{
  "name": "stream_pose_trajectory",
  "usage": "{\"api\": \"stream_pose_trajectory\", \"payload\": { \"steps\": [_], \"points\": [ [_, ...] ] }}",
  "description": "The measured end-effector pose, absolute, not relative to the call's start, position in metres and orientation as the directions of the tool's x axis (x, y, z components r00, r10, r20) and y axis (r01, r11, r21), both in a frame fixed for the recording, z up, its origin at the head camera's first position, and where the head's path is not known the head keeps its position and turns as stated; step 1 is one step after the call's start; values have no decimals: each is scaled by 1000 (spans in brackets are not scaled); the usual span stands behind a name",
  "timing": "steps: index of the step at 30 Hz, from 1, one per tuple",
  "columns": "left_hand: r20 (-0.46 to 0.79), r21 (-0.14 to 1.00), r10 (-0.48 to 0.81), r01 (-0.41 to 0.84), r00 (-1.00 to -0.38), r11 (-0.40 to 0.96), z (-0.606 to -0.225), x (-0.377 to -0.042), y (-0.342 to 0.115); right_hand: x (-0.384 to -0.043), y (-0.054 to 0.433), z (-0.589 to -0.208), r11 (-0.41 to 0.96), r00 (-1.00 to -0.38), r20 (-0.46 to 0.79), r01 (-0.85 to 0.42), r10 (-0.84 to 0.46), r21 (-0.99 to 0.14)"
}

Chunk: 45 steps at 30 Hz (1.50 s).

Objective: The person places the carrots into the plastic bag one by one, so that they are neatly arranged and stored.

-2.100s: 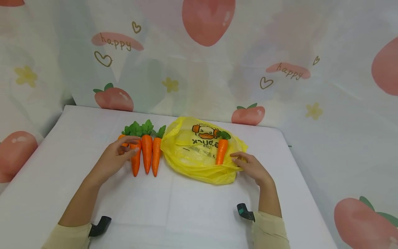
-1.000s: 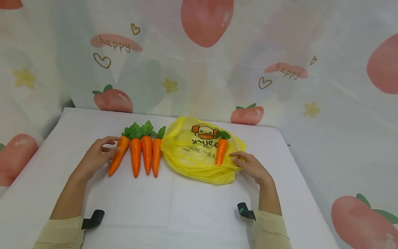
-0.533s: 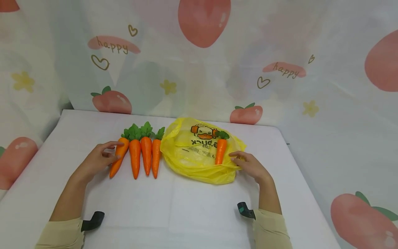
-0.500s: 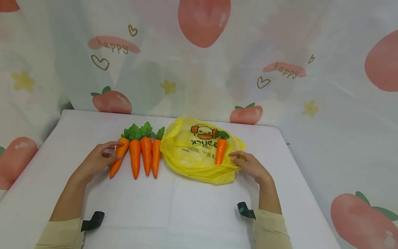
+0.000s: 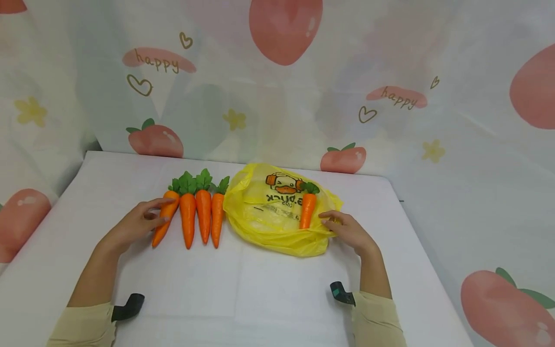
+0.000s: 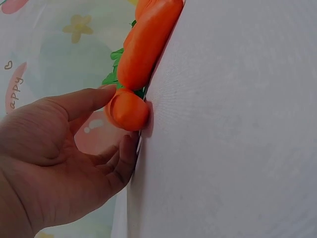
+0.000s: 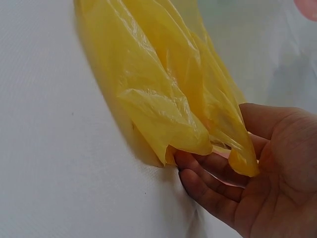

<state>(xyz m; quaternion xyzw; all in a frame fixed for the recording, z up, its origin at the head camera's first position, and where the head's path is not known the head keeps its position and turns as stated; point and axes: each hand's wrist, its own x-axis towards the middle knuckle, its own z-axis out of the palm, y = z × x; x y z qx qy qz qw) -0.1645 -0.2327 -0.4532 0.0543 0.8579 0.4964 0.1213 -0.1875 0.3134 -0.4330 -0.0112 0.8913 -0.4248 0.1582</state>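
My left hand (image 5: 134,222) is at the leftmost carrot (image 5: 162,226), thumb and fingers bent round its sides. In the left wrist view that carrot's rounded orange end (image 6: 130,111) sits between the thumb and the curled fingers. Three more carrots with green leafy tops lie beside it, the nearest being a middle carrot (image 5: 188,219). My right hand (image 5: 350,232) pinches the near right edge of a yellow plastic bag (image 5: 260,226) with a printed duck. Another carrot (image 5: 308,212) lies in the bag's mouth, its lower tip hidden by the front fold.
A white cloth-covered table (image 5: 234,299) lies under everything. Behind it hangs a backdrop (image 5: 282,106) printed with peaches, hearts and flowers. A black wrist camera (image 5: 128,307) sits at the left cuff, another black camera (image 5: 341,293) at the right.
My left hand has shifted left from over the second carrot to the leftmost one, then closed in on it. The right hand has kept its place at the bag's edge.
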Motion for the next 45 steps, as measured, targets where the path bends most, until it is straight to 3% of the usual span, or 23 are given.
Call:
{"api": "stream_pose_trajectory", "payload": {
  "steps": [10,19,45],
  "points": [
    [-142,821,179,-15,-974,571,-446,-164,-231,-187,310,-433,634,-951,-268,112,-156,-765],
    [-150,828,243,12,-958,560,-446,-164,-228,-185,312,-432,640,-950,-277,126,-141,-758],
    [-139,847,126,-51,-982,530,-448,-163,-228,-186,312,-431,643,-949,-273,111,-157,-758]
  ]
}}
